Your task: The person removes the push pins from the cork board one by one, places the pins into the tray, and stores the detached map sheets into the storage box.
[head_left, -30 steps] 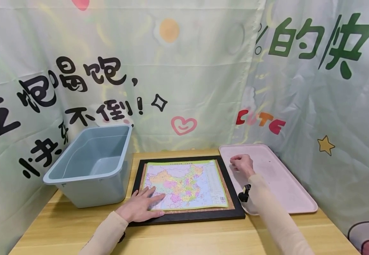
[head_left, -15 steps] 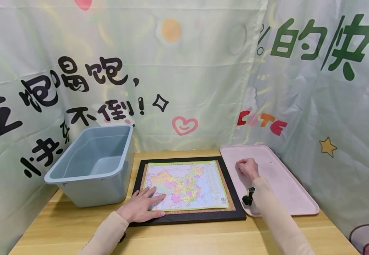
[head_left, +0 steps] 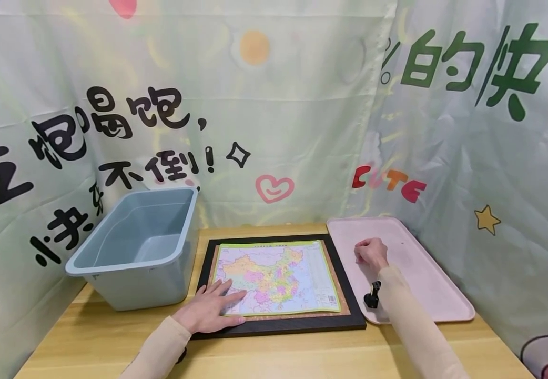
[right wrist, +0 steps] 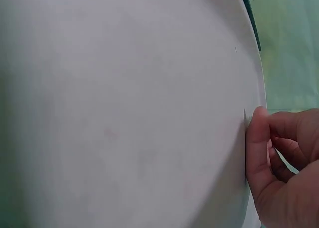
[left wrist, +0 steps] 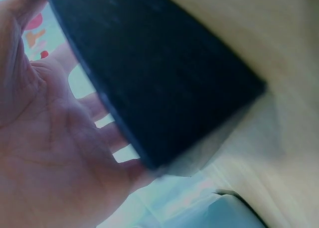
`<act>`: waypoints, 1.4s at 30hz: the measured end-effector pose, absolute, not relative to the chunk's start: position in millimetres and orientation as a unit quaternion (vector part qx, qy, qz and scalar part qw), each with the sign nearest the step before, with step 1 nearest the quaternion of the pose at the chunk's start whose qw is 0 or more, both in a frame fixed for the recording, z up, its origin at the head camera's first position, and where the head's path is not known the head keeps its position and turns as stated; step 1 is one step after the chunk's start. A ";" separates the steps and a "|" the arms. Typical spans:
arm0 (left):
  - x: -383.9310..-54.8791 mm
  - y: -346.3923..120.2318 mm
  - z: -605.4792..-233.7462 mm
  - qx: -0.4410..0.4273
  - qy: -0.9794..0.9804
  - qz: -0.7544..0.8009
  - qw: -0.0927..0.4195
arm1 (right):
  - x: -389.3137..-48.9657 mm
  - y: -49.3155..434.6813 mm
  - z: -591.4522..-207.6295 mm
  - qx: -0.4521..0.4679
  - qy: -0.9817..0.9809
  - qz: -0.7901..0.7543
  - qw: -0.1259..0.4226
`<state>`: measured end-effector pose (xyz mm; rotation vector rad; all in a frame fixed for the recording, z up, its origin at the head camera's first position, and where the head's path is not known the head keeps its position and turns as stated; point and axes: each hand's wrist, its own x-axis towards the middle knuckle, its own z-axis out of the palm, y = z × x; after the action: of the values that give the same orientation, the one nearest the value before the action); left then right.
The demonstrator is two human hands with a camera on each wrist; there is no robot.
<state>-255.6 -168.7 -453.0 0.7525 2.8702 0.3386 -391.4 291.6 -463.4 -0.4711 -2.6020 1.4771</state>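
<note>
A colourful paper map (head_left: 274, 263) of China lies on a brown board inside a black frame (head_left: 302, 325). My left hand (head_left: 207, 310) spreads its fingers over the map's lower left corner, its thumb along the frame's near edge. The left wrist view has the palm (left wrist: 65, 128) beside the frame's dark edge (left wrist: 149, 73). My right hand (head_left: 372, 253) is at the left part of a pink tray (head_left: 420, 284), its fingers curled. In the right wrist view its thumb and index fingertips (right wrist: 259, 116) meet by the tray surface; I cannot tell whether something tiny is between them.
A deep blue-grey bin (head_left: 132, 284) stands left of the frame on the wooden table (head_left: 274, 358). One tiny dark speck (head_left: 402, 243) shows on the tray. A printed curtain (head_left: 302, 131) closes off the back and sides.
My right hand has shifted a little to the right and nearer over the tray, its fingers curled throughout. The left hand stays on the map and frame.
</note>
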 end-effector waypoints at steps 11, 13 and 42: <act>-254.1 -167.0 -455.2 0.253 0.958 0.116 0.073 | -390.3 290.8 -465.8 -0.165 -0.860 0.478 0.064; -253.8 -167.1 -454.5 0.252 0.958 0.118 0.073 | -390.4 290.3 -465.7 -0.167 -0.860 0.477 0.067; -254.9 -168.1 -455.5 0.253 0.958 0.111 0.073 | -381.9 266.3 -458.5 -0.008 -0.910 0.414 -0.015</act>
<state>-254.9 -168.1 -455.5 0.7594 2.8782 0.3325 -381.9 266.3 -458.5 -0.0239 -2.8864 1.3137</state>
